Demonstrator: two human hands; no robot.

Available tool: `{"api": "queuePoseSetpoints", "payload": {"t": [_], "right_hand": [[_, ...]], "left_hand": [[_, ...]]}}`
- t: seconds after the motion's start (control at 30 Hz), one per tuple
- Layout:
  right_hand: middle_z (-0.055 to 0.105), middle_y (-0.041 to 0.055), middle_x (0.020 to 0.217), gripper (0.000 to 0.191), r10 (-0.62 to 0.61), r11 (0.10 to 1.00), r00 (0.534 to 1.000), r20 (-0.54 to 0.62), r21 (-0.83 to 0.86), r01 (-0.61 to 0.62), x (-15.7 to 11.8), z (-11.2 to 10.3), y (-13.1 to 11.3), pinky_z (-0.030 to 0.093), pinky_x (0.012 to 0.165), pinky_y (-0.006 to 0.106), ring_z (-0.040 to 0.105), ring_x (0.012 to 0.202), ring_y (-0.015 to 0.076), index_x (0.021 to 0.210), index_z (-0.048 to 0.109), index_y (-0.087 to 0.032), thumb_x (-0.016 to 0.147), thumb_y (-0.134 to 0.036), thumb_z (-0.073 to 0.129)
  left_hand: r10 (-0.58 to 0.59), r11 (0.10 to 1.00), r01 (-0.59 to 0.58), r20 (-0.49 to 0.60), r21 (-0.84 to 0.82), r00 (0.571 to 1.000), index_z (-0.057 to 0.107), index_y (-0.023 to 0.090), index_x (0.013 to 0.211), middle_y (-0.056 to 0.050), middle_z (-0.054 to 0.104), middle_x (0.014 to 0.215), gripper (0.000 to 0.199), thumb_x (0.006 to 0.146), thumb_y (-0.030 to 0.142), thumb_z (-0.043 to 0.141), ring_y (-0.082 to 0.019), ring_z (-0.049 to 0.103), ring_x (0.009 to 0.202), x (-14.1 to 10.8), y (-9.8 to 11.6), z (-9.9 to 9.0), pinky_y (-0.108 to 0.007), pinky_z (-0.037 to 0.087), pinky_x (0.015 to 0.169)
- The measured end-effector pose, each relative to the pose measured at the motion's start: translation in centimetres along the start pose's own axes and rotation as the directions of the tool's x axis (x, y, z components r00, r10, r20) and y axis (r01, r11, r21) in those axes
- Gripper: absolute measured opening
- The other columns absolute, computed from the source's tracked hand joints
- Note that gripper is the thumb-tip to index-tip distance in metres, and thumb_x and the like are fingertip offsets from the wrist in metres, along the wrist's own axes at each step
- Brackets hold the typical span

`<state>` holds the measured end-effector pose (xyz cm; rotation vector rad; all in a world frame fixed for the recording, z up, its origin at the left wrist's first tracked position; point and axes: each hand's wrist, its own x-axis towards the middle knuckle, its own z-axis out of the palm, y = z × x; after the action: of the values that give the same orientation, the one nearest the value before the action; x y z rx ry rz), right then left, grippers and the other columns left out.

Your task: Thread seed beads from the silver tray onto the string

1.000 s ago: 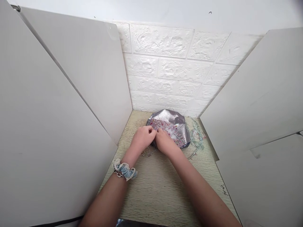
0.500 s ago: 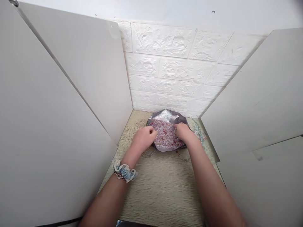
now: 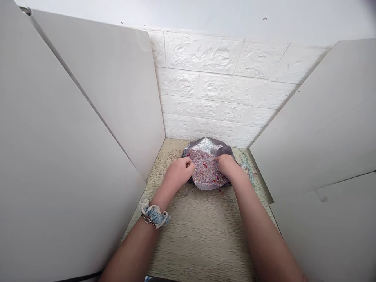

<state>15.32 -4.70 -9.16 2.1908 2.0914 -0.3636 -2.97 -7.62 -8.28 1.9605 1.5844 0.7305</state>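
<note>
A silvery-lined bag (image 3: 209, 145) lies open on the table, filled with small pink, clear and red beads (image 3: 202, 166). At the bag's left edge is my left hand (image 3: 179, 171), its fingers curled into a pinch; whatever sits between the fingertips is too small to make out. My right hand (image 3: 228, 165) reaches over the right side of the beads, index fingertip at them and the other fingers folded under. What it pinches, if anything, is hidden. A scrunchie (image 3: 157, 215) and a chain bracelet (image 3: 147, 219) circle my left wrist.
Strings of pale green beads (image 3: 246, 164) lie right of the bag. More bead strands (image 3: 226, 195) show in front of it on the wood-grain table (image 3: 199, 235). White panels (image 3: 123, 90) (image 3: 329, 117) flank the table, and a white brick-patterned wall (image 3: 217, 86) closes the back.
The whole view has shifted slightly. Both hands stay at the bag in nearly the same poses, with my right fingertip still at the beads.
</note>
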Motion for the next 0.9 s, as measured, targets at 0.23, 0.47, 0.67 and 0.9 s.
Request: {"api": "queuePoseSetpoints", "payload": {"t": [0.23,0.47,0.67,0.9], "right_hand": [[0.058,0.0140,0.089,0.025,-0.015,0.997,0.998,-0.057,-0.079,0.011,-0.4,0.2,-0.7,0.041,0.067,0.024,0.057,0.081,0.0190,0.086,0.059,-0.011,0.073,-0.004,0.039],[0.058,0.0155,0.085,0.023,-0.065,0.992,0.991,-0.115,-0.118,0.052,-1.2,-0.1,-1.6,0.041,0.061,0.026,0.058,0.079,0.0213,0.084,0.058,-0.009,0.075,-0.004,0.037],[0.056,0.0143,0.087,0.024,-0.061,0.994,0.991,-0.117,-0.101,0.049,-1.1,0.0,-1.7,0.038,0.060,0.024,0.056,0.078,0.0198,0.084,0.055,-0.010,0.075,-0.002,0.034],[0.055,0.0059,0.078,0.025,-0.057,0.943,0.966,-0.250,0.305,0.135,-2.9,-0.9,-1.7,0.033,0.055,0.023,0.050,0.067,0.0142,0.080,0.047,-0.016,0.085,-0.026,0.024]], "left_hand": [[0.055,0.902,-0.119,-0.162,-0.414,0.985,0.060,0.016,0.060,-0.001,0.056,0.076,0.021,0.069,0.025,0.043,-0.013,0.051,0.079,0.3,0.8,-0.7,-0.024,0.036,0.074],[-0.121,0.571,-0.040,-0.132,-0.820,0.984,0.055,0.012,0.055,-0.004,0.054,0.083,0.016,0.063,0.022,0.046,-0.008,0.049,0.063,0.4,1.1,-1.4,-0.019,0.038,0.049],[-0.161,0.463,0.138,0.070,-0.876,0.985,0.047,0.013,0.057,0.003,0.040,0.053,0.012,0.063,0.023,0.045,-0.001,0.024,0.037,0.3,1.2,-1.6,-0.016,0.011,0.034],[-0.165,0.613,0.257,0.198,-0.747,0.966,0.050,0.016,0.065,0.009,0.019,0.041,0.014,0.068,0.029,0.044,-0.003,0.014,0.034,0.1,1.4,-1.4,-0.017,0.009,0.034]]}}
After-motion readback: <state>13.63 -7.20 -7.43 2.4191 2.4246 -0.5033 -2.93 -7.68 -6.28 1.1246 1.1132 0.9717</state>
